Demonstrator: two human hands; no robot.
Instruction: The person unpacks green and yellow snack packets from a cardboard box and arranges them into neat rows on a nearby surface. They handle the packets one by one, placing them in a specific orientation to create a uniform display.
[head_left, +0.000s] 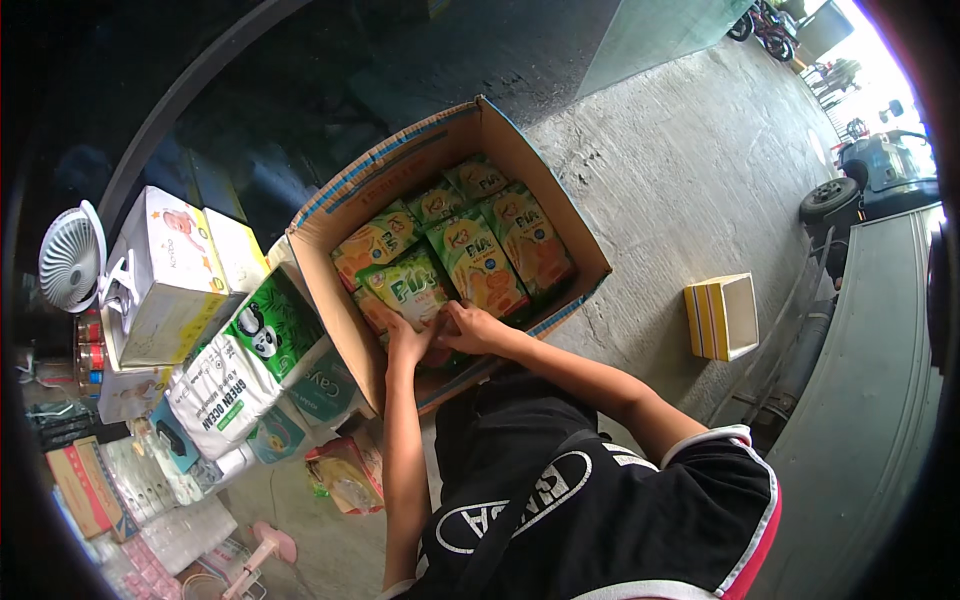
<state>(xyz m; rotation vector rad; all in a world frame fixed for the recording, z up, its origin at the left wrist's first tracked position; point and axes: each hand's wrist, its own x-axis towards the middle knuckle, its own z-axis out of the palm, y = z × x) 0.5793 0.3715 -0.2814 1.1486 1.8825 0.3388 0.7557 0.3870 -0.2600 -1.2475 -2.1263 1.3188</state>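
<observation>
An open cardboard box stands in front of me, holding several green-and-orange food packets. One mostly green packet lies tilted on top of the others, at the near left of the box. My left hand is closed on the near edge of that packet, its thumb towards the right. Beside it, my right hand has its fingers bent together at the packet's near right corner, almost touching the left. Fingertips of both hands are partly hidden. An orange-and-green packet lies flat just beyond my right hand.
At left are stacked goods: a white carton, a white fan, a white-and-green pack and plastic-wrapped rolls. A yellow-and-white striped box sits on the concrete floor at right, near a truck. Dark glass rises behind the cardboard box.
</observation>
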